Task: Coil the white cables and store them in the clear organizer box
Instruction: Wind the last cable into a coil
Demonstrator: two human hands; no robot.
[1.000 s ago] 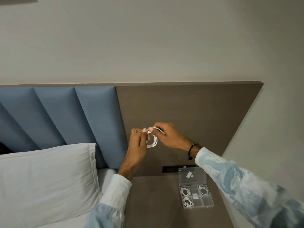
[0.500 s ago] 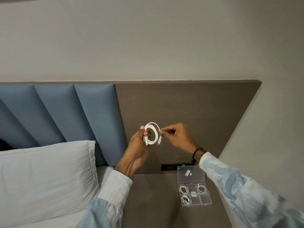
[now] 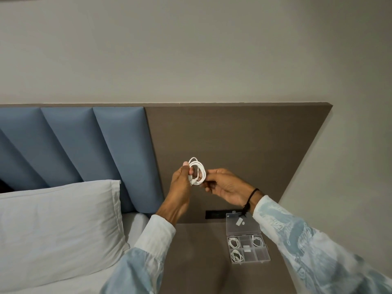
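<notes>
A white cable [image 3: 200,169] wound into a small coil hangs in the air in front of the brown headboard panel. My left hand [image 3: 182,183] pinches the coil's left side between thumb and fingers. My right hand [image 3: 224,185] touches the coil's right edge with its fingertips, palm turned up. Below and to the right, the clear organizer box [image 3: 263,254] lies open on the bedside table, lid leaning back. Three of its compartments each hold a coiled white cable [image 3: 233,242].
The brown bedside table [image 3: 201,251] carries the box near its right side. A white pillow [image 3: 57,225] and bed lie to the left. Blue padded headboard panels [image 3: 84,145] stand behind. A black socket strip [image 3: 215,214] sits low on the brown panel.
The coil has been turned and now stands more upright between my hands. My right hand has shifted from pinching the cable end to touching the coil's right edge, slightly lower.
</notes>
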